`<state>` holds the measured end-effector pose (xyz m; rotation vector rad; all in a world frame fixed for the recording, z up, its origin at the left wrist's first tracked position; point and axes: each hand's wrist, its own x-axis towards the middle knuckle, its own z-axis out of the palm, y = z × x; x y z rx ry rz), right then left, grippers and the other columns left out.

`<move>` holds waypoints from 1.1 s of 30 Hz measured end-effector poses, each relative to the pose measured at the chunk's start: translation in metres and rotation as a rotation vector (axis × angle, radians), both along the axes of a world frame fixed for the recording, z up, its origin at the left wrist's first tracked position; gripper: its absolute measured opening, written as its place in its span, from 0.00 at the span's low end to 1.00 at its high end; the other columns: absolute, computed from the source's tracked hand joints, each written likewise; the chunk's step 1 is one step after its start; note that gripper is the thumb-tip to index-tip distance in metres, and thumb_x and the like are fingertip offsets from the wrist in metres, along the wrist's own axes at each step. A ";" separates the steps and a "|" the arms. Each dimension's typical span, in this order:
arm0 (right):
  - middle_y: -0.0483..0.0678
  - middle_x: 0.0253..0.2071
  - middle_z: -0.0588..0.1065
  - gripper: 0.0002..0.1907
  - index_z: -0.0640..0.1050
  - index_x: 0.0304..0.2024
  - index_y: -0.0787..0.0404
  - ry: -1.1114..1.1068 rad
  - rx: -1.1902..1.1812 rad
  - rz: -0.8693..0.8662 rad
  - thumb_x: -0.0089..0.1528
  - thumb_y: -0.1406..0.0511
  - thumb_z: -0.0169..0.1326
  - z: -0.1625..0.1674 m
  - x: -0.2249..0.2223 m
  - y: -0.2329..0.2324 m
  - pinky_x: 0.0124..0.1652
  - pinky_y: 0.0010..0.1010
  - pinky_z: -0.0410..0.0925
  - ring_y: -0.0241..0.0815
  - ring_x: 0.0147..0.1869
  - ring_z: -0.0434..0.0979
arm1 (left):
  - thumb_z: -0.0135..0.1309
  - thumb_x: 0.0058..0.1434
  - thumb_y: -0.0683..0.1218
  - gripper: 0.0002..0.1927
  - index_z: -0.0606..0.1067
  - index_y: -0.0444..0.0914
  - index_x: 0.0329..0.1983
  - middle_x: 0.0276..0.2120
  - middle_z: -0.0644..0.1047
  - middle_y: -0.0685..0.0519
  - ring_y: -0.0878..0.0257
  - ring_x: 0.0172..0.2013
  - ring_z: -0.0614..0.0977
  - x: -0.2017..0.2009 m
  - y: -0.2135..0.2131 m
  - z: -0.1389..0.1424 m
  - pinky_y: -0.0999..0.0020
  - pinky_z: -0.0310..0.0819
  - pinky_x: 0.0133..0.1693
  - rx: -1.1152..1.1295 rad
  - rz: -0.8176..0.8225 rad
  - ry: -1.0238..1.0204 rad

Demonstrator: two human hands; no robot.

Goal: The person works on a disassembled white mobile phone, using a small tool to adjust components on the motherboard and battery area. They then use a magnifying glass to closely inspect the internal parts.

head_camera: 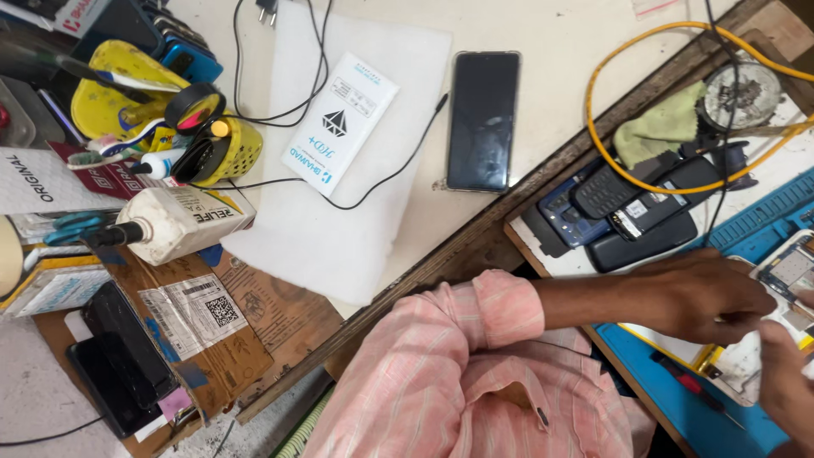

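Observation:
My left hand point(708, 297) reaches out from a pink striped sleeve point(500, 309) to the right. Its fingers are curled down on the near edge of an opened phone point(788, 270) whose circuit board is exposed. The phone lies on a blue work mat point(678, 407). My right hand point(784, 386) comes in from the lower right corner, its fingers close to the same phone. The frame edge cuts it off, so its grip is hidden.
A heap of dark keypad phones point(627, 212) lies beside a green cloth point(661, 127) inside a looped yellow cable point(610, 64). A black smartphone point(483, 119), a white box point(339, 123), a glue bottle point(182, 222) and a yellow basket point(229, 153) sit on the left table. A red-handled screwdriver point(687, 386) lies on the mat.

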<state>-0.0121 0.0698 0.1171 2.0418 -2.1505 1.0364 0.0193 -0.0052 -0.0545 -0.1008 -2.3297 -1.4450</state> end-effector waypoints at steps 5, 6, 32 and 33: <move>0.56 0.47 0.77 0.22 0.79 0.50 0.62 -0.151 0.231 0.403 0.55 0.62 0.64 0.030 0.078 -0.146 0.50 0.44 0.69 0.57 0.51 0.78 | 0.57 0.55 0.50 0.06 0.72 0.46 0.29 0.30 0.78 0.61 0.59 0.42 0.79 0.037 -0.014 0.012 0.58 0.67 0.44 -0.010 -0.003 -0.046; 0.57 0.50 0.77 0.24 0.75 0.57 0.64 -0.219 0.263 0.535 0.59 0.65 0.62 0.025 0.100 -0.180 0.52 0.44 0.69 0.61 0.54 0.76 | 0.57 0.55 0.50 0.06 0.73 0.46 0.29 0.30 0.78 0.61 0.59 0.42 0.79 0.043 -0.014 0.018 0.58 0.67 0.44 -0.012 -0.004 -0.060; 0.47 0.51 0.77 0.18 0.72 0.59 0.52 -0.949 -0.237 0.575 0.67 0.60 0.54 -0.008 0.159 -0.255 0.45 0.40 0.75 0.46 0.50 0.81 | 0.59 0.57 0.45 0.03 0.78 0.42 0.34 0.34 0.80 0.55 0.52 0.42 0.79 0.001 -0.018 0.034 0.56 0.65 0.46 0.109 -0.074 -0.023; 0.47 0.50 0.77 0.18 0.72 0.59 0.52 -0.923 -0.250 0.457 0.67 0.59 0.54 -0.012 0.122 -0.226 0.44 0.41 0.75 0.46 0.49 0.81 | 0.59 0.57 0.45 0.04 0.78 0.42 0.34 0.34 0.80 0.55 0.53 0.42 0.79 0.000 -0.019 0.038 0.56 0.65 0.45 0.110 -0.091 -0.027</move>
